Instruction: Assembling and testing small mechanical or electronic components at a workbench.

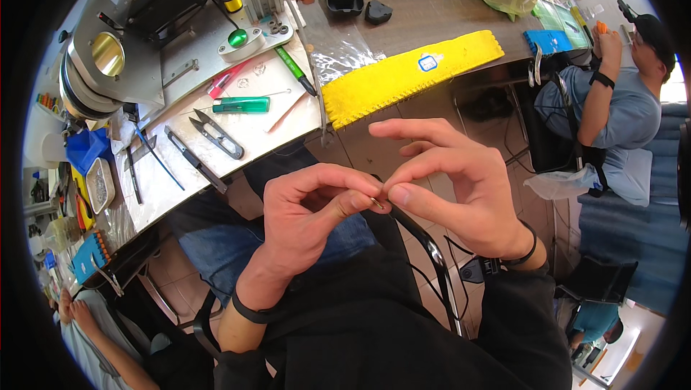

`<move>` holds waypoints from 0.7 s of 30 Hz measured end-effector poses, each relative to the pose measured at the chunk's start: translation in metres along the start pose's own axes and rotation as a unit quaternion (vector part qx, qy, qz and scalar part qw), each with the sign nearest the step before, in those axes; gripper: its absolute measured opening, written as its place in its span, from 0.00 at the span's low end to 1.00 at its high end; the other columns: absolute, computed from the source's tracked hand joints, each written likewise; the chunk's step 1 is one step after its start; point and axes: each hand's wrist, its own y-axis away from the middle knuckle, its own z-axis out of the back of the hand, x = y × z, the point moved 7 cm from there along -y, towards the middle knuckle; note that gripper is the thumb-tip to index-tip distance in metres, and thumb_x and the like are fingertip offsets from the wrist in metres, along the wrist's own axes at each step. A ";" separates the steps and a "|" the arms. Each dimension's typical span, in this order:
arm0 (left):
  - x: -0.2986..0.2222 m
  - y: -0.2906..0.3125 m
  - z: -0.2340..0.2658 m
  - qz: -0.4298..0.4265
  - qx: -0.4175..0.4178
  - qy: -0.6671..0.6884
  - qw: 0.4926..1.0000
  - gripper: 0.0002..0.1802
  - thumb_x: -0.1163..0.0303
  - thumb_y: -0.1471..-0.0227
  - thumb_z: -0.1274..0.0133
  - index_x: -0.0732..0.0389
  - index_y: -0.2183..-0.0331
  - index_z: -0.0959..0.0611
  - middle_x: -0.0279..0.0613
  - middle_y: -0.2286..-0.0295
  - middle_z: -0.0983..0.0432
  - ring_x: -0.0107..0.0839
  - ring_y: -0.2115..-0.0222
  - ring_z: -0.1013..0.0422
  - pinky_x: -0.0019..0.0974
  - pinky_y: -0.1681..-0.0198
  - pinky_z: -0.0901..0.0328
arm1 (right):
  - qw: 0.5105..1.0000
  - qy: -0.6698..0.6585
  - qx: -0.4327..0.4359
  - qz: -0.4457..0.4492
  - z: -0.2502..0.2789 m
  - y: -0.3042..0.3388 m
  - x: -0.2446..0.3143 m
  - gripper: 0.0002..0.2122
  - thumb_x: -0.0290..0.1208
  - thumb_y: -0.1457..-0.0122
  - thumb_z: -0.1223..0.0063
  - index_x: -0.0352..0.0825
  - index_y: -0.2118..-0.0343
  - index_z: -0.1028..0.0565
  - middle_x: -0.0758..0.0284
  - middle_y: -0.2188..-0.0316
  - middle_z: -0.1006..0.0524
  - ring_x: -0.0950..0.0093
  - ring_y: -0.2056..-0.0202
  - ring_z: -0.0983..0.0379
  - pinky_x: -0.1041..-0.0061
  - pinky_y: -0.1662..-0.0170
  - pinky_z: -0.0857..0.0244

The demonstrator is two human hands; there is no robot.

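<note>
My left hand (306, 217) and my right hand (464, 185) meet over my lap, in front of the table's near edge. Between the left thumb and forefinger is a tiny gold-coloured metal piece (378, 203), mostly covered by the fingertips. The right thumb and forefinger are pinched together right against the left fingertips; what they grip is too small to make out. The other right fingers are raised and spread. Closest beyond the hands lies a long yellow cloth strip (410, 73) along the table edge.
On the white work surface lie thread snips (216, 134), a black pen-like tool (194, 158), a green-handled tool (241, 105) and a green marker (294, 70). A metal machine (108, 52) stands behind them. Co-workers sit at right (612, 109) and lower left (93, 332).
</note>
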 end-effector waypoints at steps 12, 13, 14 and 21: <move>-0.001 0.001 -0.001 0.016 -0.013 -0.060 0.998 0.06 0.81 0.45 0.44 0.71 0.63 0.18 0.47 0.67 0.19 0.31 0.65 0.21 0.31 0.59 0.25 | 0.998 0.002 0.038 -0.044 -0.005 -0.004 0.000 0.03 0.26 0.51 0.38 0.36 0.73 0.17 0.62 0.50 0.23 0.65 0.47 0.32 0.66 0.44 0.40; -0.001 0.001 -0.001 0.015 -0.017 -0.058 0.998 0.06 0.81 0.45 0.43 0.71 0.63 0.17 0.46 0.67 0.18 0.30 0.66 0.21 0.30 0.60 0.26 | 0.997 0.015 0.056 -0.042 -0.007 -0.005 0.001 0.02 0.25 0.50 0.38 0.34 0.73 0.18 0.61 0.48 0.25 0.69 0.49 0.30 0.69 0.47 0.38; -0.001 0.001 -0.001 0.015 -0.017 -0.058 0.998 0.06 0.81 0.45 0.43 0.71 0.63 0.17 0.46 0.67 0.18 0.30 0.66 0.21 0.30 0.60 0.26 | 0.996 0.029 0.074 -0.040 -0.009 -0.005 0.001 0.02 0.23 0.48 0.39 0.32 0.72 0.19 0.59 0.46 0.27 0.72 0.51 0.28 0.72 0.49 0.36; -0.002 0.002 0.001 0.021 -0.027 -0.091 0.995 0.06 0.80 0.45 0.43 0.70 0.63 0.17 0.45 0.67 0.18 0.29 0.66 0.21 0.29 0.60 0.26 | 0.996 0.048 0.077 -0.024 -0.014 -0.005 0.002 0.02 0.21 0.51 0.42 0.32 0.74 0.21 0.60 0.46 0.28 0.72 0.50 0.29 0.73 0.48 0.37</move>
